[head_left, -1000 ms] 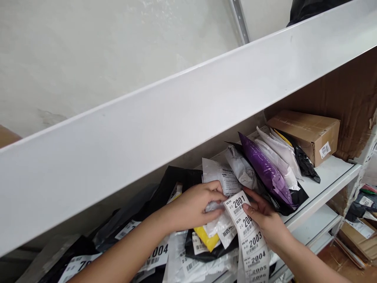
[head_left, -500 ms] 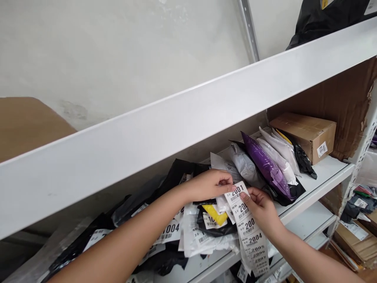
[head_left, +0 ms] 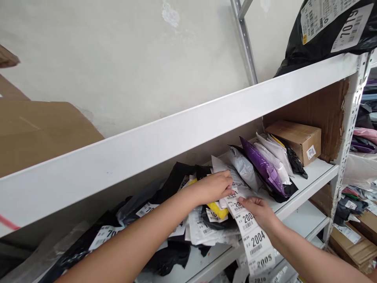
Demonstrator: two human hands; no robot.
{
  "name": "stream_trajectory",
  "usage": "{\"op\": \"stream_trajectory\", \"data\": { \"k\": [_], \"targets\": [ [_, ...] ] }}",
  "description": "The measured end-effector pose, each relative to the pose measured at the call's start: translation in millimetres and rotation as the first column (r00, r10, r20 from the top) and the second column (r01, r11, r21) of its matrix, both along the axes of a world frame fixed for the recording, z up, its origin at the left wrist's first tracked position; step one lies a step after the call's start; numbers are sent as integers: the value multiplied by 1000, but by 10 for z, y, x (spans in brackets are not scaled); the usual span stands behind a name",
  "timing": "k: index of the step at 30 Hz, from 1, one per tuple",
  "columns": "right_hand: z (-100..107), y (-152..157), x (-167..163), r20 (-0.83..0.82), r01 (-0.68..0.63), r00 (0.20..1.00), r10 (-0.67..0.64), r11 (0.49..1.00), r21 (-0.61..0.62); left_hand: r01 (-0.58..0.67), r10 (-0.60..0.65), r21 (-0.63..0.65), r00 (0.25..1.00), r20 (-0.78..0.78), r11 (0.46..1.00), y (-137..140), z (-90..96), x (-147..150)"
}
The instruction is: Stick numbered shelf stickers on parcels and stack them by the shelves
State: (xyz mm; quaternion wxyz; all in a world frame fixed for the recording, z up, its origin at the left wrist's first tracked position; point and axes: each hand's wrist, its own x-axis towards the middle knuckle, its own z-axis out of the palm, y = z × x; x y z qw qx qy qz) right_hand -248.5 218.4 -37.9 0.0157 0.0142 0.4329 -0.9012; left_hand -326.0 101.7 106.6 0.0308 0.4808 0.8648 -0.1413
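Observation:
A long strip of numbered barcode labels [head_left: 257, 240] hangs down past the shelf's front edge, with 2004 and 2005 plainly readable. My right hand [head_left: 260, 211] pinches it at the side near the upper labels, thumb on top. At the strip's top end, by label 2001, my left hand [head_left: 215, 186] has its fingers curled together over the paper; its fingertips are partly hidden. Right behind both hands lies a white mailer bag [head_left: 235, 173] with printed text. Beneath my left wrist are a yellow-and-black parcel [head_left: 218, 210] and white labelled bags [head_left: 200, 228].
A white shelf beam [head_left: 176, 122] crosses above my arms. Along the shelf stand a purple mailer [head_left: 262, 163], white mailers and a cardboard box [head_left: 297, 139]. Black labelled parcels [head_left: 112, 220] lie to the left. A large black bag [head_left: 330, 35] rests on the upper shelf.
The view has shifted, showing more of the upper shelf. My left fingers have moved from the strip's top edge onto label 2001, over the white mailer. The strip's lower part hangs flatter.

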Motion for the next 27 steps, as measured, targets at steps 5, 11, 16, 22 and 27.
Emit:
{"op": "stream_trajectory", "data": {
  "k": [5, 11, 16, 22, 27],
  "targets": [
    [-231, 27, 249, -84, 20, 996, -17, 999, 44, -70, 72, 43, 996, -48, 997, -17, -23, 27],
    [-87, 313, 230, -279, 249, 939, -199, 956, 157, 147, -121, 167, 980, -160, 975, 259, 148, 11],
    [25, 472, 94, -327, 270, 920, -218, 955, 122, 82, -88, 157, 996, 34, 984, 320, 210, -93],
    [-21, 496, 52, -328, 160, 937, -123, 983, 87, 210, -203, 117, 977, -68, 971, 195, 133, -122],
    [-18, 331, -55, -351, 74, 935, -45, 995, 71, 217, -220, 153, 975, 6, 964, 219, 171, -164]
  ]
}}
